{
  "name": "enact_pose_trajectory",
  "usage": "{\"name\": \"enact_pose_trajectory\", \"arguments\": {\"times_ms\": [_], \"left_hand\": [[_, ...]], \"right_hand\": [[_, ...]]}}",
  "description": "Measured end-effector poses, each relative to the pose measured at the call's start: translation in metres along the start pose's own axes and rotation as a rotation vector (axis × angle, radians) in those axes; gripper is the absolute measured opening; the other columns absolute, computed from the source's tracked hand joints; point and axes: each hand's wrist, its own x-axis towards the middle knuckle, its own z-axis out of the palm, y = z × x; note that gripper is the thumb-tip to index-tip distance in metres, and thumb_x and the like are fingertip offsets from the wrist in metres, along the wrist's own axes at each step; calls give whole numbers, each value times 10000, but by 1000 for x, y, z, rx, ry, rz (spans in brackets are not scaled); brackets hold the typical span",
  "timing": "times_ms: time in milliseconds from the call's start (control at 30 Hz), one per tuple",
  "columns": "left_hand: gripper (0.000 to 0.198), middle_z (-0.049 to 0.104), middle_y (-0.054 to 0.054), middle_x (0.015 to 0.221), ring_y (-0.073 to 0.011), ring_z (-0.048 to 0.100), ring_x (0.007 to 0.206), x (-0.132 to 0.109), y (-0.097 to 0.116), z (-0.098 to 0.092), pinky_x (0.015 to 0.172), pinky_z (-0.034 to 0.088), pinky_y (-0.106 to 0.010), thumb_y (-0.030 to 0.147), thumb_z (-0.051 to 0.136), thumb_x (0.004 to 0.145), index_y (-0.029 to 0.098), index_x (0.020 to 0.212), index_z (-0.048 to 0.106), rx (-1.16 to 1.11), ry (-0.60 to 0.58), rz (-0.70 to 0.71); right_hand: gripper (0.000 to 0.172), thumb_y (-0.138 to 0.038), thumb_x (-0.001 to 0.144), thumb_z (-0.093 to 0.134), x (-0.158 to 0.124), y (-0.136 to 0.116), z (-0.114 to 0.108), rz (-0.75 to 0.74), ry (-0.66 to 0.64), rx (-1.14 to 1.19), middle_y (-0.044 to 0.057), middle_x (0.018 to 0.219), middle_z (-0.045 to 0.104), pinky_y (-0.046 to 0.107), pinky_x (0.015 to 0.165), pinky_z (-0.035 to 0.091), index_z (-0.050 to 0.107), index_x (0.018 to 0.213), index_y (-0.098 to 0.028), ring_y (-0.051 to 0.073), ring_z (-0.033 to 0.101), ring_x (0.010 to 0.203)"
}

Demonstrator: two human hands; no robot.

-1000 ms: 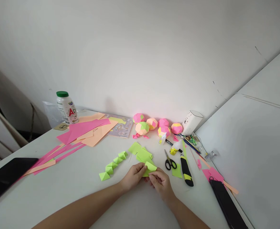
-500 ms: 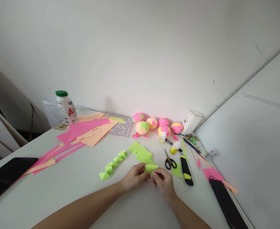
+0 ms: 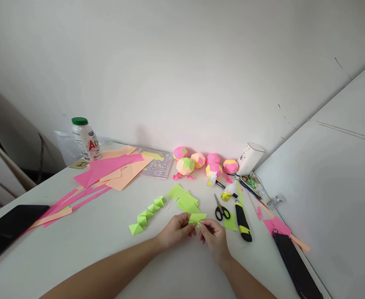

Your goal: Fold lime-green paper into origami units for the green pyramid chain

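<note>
Between my two hands is a small piece of green paper (image 3: pixel 197 217) with a crease across it. My left hand (image 3: pixel 176 231) is closed on its left side, thumb in front. With thumb and fingertips my right hand (image 3: pixel 212 237) pinches its lower right edge. Just beyond lie flat green paper pieces (image 3: pixel 187 201), loosely stacked. A row of folded green paper units (image 3: pixel 148 214) runs along the table to the left of my hands. Black-handled scissors (image 3: pixel 222 209) rest to the right, beside another green paper square (image 3: pixel 230 222).
Several paper balls (image 3: pixel 185 166) sit by the wall. Glue bottles (image 3: pixel 228 192), a black-yellow cutter (image 3: pixel 243 222) and a phone (image 3: pixel 296 261) are on the right. Pink and orange sheets (image 3: pixel 107 170), a white bottle (image 3: pixel 87 141) and a dark tablet (image 3: pixel 12 230) lie left.
The green paper's upper flap stands slightly taller, with the crease showing more clearly. My right fingertips have shifted a little to the right; both hands keep hold.
</note>
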Motion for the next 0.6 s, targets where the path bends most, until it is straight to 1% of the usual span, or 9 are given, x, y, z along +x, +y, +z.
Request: {"name": "enact_pose_trajectory", "arguments": {"times_ms": [233,600], "left_hand": [[359,599,-6,655,-134,540,622,0,0,0,615,433,-258,522,531,754,163,769,518,22,0,-7],[372,611,-15,661,-141,553,634,1,-4,-1,622,440,-263,534,524,759,162,770,520,29,-6,1]], "right_hand": [[258,-392,756,621,0,-3,0,-6,-10,-12,-15,481,553,216,397,412,608,772,-135,108,505,424],[255,-391,771,605,0,-1,-1,-28,-20,-26,-14,481,558,219,395,412,593,783,-137,112,514,424]]}}
